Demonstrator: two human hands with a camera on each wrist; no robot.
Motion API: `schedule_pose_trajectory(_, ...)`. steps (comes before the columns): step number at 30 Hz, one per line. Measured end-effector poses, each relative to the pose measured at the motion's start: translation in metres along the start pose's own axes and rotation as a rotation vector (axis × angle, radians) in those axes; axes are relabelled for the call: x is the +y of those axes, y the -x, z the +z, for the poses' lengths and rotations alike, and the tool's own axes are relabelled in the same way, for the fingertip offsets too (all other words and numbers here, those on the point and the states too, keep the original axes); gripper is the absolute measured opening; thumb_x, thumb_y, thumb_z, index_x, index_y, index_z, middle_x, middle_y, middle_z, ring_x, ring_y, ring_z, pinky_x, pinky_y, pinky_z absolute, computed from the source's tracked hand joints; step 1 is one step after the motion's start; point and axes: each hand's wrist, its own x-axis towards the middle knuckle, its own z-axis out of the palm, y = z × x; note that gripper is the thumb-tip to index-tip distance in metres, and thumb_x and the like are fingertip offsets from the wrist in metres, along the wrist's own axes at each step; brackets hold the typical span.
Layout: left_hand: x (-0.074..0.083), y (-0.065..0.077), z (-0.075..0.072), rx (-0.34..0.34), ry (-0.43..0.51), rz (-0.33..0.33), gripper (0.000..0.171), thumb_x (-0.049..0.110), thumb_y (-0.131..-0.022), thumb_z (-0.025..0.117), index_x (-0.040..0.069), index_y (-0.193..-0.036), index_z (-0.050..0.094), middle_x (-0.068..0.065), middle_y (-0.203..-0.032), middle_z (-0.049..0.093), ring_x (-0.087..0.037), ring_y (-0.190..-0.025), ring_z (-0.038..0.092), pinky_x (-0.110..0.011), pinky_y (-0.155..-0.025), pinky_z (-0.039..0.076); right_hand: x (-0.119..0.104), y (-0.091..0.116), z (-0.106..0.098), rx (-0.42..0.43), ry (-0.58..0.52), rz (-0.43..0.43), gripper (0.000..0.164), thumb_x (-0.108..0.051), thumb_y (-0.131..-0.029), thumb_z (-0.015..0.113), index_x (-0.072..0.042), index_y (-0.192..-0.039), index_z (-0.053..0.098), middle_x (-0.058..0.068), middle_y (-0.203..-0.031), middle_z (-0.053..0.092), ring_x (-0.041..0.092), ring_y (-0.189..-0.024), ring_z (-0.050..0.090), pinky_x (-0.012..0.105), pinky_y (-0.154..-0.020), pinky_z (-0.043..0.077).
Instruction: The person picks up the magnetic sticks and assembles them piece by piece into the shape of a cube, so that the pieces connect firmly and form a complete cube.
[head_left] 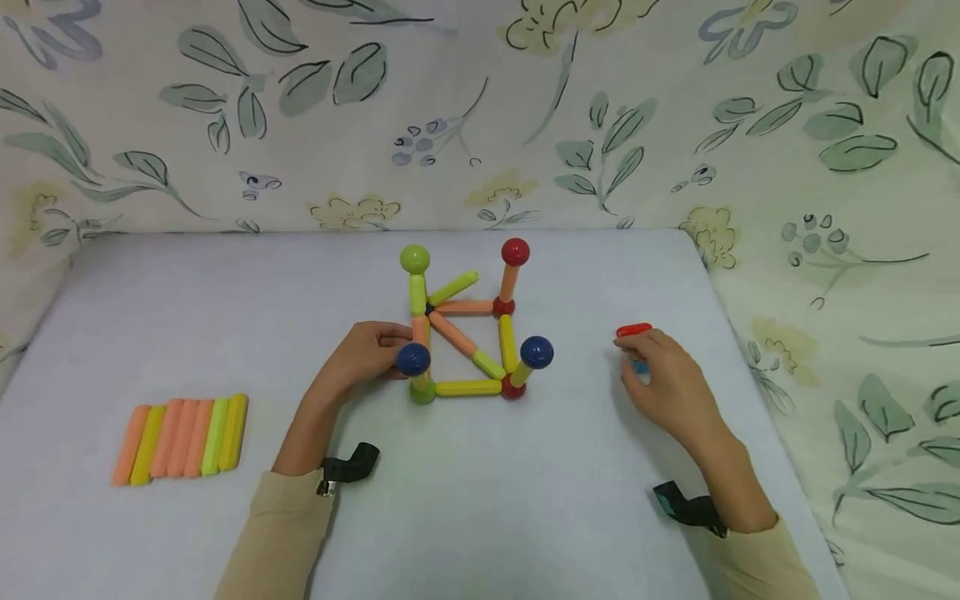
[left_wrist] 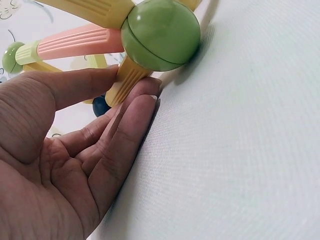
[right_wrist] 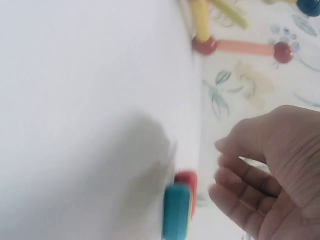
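Sticks (head_left: pixel 180 437) in orange, yellow and lime are lying side by side, left of the left hand and well apart from it. A black wrist device (head_left: pixel 352 464) is sitting behind that hand, at the edge of a beige sleeve (head_left: pixel 281 533). The left hand (head_left: pixel 367 354) is pinching a yellow rod (left_wrist: pixel 127 82) between thumb and fingers; a green ball (left_wrist: pixel 162 35) is joining the rod just beyond the fingertips. The frame (head_left: pixel 468 388) that includes this rod is standing immediately right of the left hand and well left of the right hand. Rods topped with balls are rising from it: a dark blue ball (head_left: pixel 413 360) nearest the left hand, a lime ball (head_left: pixel 415 258) farther out, a red ball (head_left: pixel 515 252) at the far right, and a second blue ball (head_left: pixel 537 352) on the side facing the right hand. An orange rod (head_left: pixel 454 333) is slanting across the inside. A red stick (head_left: pixel 633 330) and a blue stick (right_wrist: pixel 176 212) are lying near the fingertips of the right hand (head_left: pixel 663 379). That hand is holding nothing: its fingers are bending loosely, its thumb is standing apart, and the right wrist view is showing a gap to both sticks.
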Motion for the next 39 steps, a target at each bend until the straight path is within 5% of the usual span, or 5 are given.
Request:
schedule_pose_trajectory(10, 0.001, -0.001, -0.001, -0.011, 0.024, -0.007, 0.047, 0.012, -0.103, 0.069, -0.011, -0.141, 0.058, -0.026, -0.124, 0.073, -0.006, -0.079, 0.072, -0.022, -0.073, 0.061, 0.024, 0.021, -0.010, -0.038, 0.244, -0.028, 0.033, 0.006, -0.079, 0.084, 0.005, -0.111, 0.075, 0.022, -0.107, 0.071, 0.041, -0.097, 0.064, 0.055, -0.081, 0.059)
schedule_pose_trajectory(25, 0.003, -0.002, 0.000, 0.008, 0.014, -0.035, 0.047, 0.012, -0.102, 0.070, -0.010, -0.142, 0.058, -0.025, -0.124, 0.073, -0.006, -0.078, 0.071, -0.022, -0.072, 0.061, 0.027, 0.019, -0.009, -0.077, 0.254, -0.104, 0.038, 0.005, -0.081, 0.087, 0.004, -0.115, 0.072, 0.020, -0.104, 0.071, 0.038, -0.095, 0.067, 0.053, -0.079, 0.062)
schedule_pose_trajectory(30, 0.003, -0.001, 0.000, 0.001, 0.022, -0.035, 0.048, 0.013, -0.102, 0.071, -0.010, -0.142, 0.057, -0.025, -0.125, 0.072, -0.006, -0.079, 0.071, -0.022, -0.073, 0.061, 0.019, 0.015, -0.001, -0.034, 0.082, -0.151, 0.040, 0.004, -0.085, 0.085, 0.001, -0.122, 0.070, 0.013, -0.108, 0.068, 0.027, -0.095, 0.068, 0.041, -0.078, 0.063)
schedule_pose_trajectory(35, 0.005, 0.001, 0.000, 0.004, 0.009, -0.031, 0.048, 0.012, -0.102, 0.071, -0.011, -0.142, 0.058, -0.026, -0.125, 0.072, -0.006, -0.078, 0.071, -0.022, -0.072, 0.061, 0.009, -0.004, 0.011, -0.009, -0.299, -0.105, 0.033, 0.006, -0.092, 0.077, -0.001, -0.123, 0.068, 0.006, -0.112, 0.070, 0.010, -0.098, 0.068, 0.015, -0.086, 0.056)
schedule_pose_trajectory(39, 0.004, 0.001, 0.001, 0.003, 0.012, -0.030, 0.046, 0.011, -0.102, 0.070, -0.011, -0.142, 0.058, -0.026, -0.125, 0.072, -0.006, -0.078, 0.071, -0.022, -0.072, 0.061, -0.002, -0.030, 0.022, 0.032, -0.619, -0.011, 0.027, 0.000, -0.101, 0.069, 0.004, -0.128, 0.064, 0.009, -0.109, 0.071, 0.010, -0.099, 0.071, 0.018, -0.088, 0.058)
